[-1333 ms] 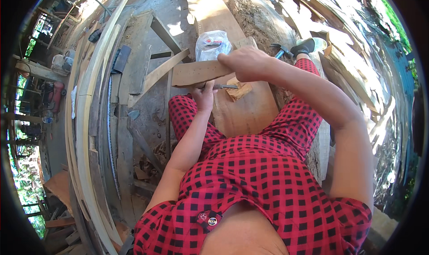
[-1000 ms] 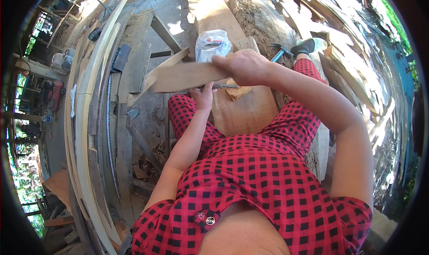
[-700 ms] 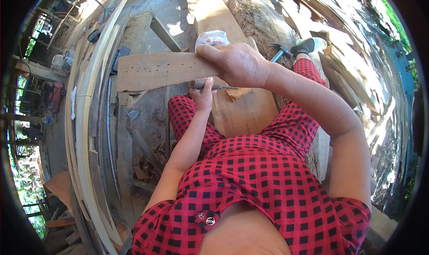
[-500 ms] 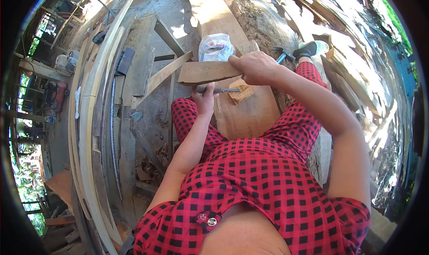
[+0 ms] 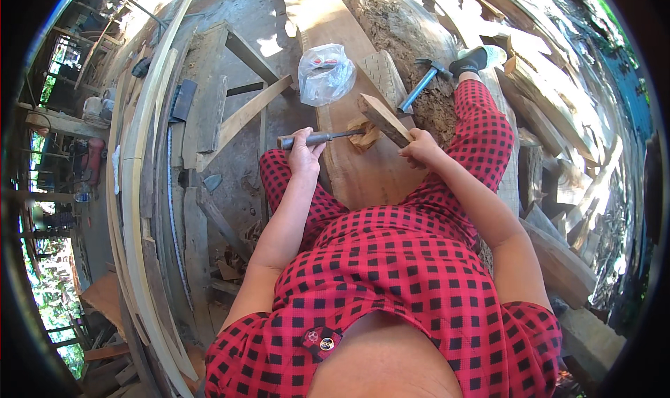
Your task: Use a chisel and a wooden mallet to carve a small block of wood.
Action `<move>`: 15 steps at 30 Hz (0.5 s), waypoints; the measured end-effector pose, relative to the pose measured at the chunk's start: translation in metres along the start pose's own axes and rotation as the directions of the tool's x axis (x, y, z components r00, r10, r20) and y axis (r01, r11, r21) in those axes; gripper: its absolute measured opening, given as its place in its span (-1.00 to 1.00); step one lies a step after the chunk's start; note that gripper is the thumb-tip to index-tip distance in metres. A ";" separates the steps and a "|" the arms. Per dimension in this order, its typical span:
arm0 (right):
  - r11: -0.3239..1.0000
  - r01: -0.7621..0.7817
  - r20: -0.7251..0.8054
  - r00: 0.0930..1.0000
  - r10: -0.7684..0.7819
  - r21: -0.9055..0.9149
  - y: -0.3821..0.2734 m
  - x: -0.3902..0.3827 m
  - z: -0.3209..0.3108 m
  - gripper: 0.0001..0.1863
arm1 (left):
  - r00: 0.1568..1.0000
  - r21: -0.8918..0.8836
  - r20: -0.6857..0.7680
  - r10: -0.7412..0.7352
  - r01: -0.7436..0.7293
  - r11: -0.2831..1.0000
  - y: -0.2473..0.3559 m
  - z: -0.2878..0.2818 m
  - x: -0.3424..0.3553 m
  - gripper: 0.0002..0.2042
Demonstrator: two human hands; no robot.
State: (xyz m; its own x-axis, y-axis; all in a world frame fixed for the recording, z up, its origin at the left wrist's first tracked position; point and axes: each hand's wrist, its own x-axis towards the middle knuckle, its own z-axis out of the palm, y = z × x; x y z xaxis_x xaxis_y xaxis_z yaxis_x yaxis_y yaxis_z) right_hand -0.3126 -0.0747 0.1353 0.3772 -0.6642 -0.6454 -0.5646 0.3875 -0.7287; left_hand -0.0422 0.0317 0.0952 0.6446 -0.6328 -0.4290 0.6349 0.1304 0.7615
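Observation:
My left hand point(image 5: 305, 151) grips the thick handle of a long-bladed tool point(image 5: 288, 142), which lies crosswise with its metal shaft pointing right, over a small chipped wood piece point(image 5: 363, 139) on the broad plank point(image 5: 373, 178) between my legs. My right hand point(image 5: 423, 146) holds the lower end of a short wooden board point(image 5: 384, 117), tilted up and to the left, just right of the tool's tip. A clear plastic bag point(image 5: 325, 84) with something inside lies farther up the plank. A hammer point(image 5: 421, 85) with a blue handle rests to its right, beside another wooden piece point(image 5: 382, 73).
Long strips point(image 5: 131, 188) and a propped wooden frame point(image 5: 209, 119) stand at my left, with a red machine point(image 5: 91, 157) beyond. Piled split timber point(image 5: 555, 119) fills the right. My checked trouser legs point(image 5: 474, 136) flank the plank, the right foot point(image 5: 481, 59) near the woodpile.
My right hand has moved down and toward my body, turning the board from level across the tool to a steep tilt right of it. My left hand still grips the tool.

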 end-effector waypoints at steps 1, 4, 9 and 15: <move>1.000 0.001 0.002 1.000 -0.001 0.003 0.001 0.001 0.001 -0.71 | 0.999 -0.014 -0.010 -0.037 0.037 0.999 0.000 -0.004 0.003 -0.83; 1.000 -0.005 0.007 1.000 0.005 0.001 0.008 0.007 0.002 -0.69 | 0.996 -0.038 -0.036 -0.084 0.082 0.996 -0.003 -0.016 0.003 -0.82; 0.993 -0.043 0.000 0.999 0.044 0.106 0.037 0.032 0.001 -0.66 | 0.996 0.089 0.046 0.077 -0.081 0.993 -0.007 -0.001 -0.020 -0.79; 0.998 0.054 -0.070 0.996 -0.056 -0.031 0.036 0.027 0.000 -0.66 | 0.947 0.283 0.166 0.276 -0.314 0.906 0.008 0.043 -0.034 -0.83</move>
State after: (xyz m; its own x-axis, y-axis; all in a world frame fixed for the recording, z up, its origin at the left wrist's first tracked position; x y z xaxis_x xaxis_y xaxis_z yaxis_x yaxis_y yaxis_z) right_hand -0.3232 -0.0787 0.0921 0.3559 -0.7278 -0.5862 -0.5662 0.3311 -0.7548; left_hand -0.0775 0.0217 0.1363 0.7149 -0.6897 -0.1150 0.2522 0.1010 0.9624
